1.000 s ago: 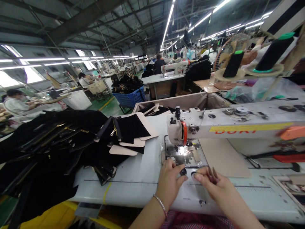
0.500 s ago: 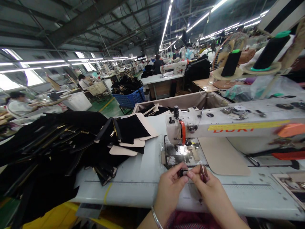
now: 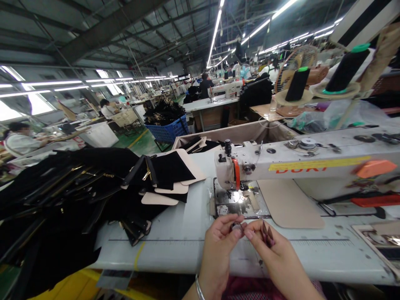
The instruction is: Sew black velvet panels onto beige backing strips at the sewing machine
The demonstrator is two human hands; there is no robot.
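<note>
Just in front of the sewing machine's needle plate [image 3: 233, 208], my left hand [image 3: 218, 246] pinches a small round metal bobbin case [image 3: 237, 226] between thumb and fingers. My right hand [image 3: 278, 252] meets it there, thumb and forefinger pressed together at the edge of the case. Any thread between those fingertips is too fine to see. Tucked in the right hand are thread snips [image 3: 267, 234], their two pointed blades sticking up past the forefinger. Both hands hover over the front of the pale machine table [image 3: 168, 254], below the sewing machine head [image 3: 225, 171].
Black fabric pieces with gold zips [image 3: 78, 187] are heaped on the left. A beige panel [image 3: 290, 204] lies under the machine arm. Black thread cones [image 3: 296, 85] stand behind at right. Beyond the table are a fabric-lined bin [image 3: 243, 131] and a blue crate [image 3: 167, 131]. People sit farther off.
The bobbin case has turned in my left fingers, showing more of its metal face. The snips' blades have spread apart slightly. The whole view has shifted a little.
</note>
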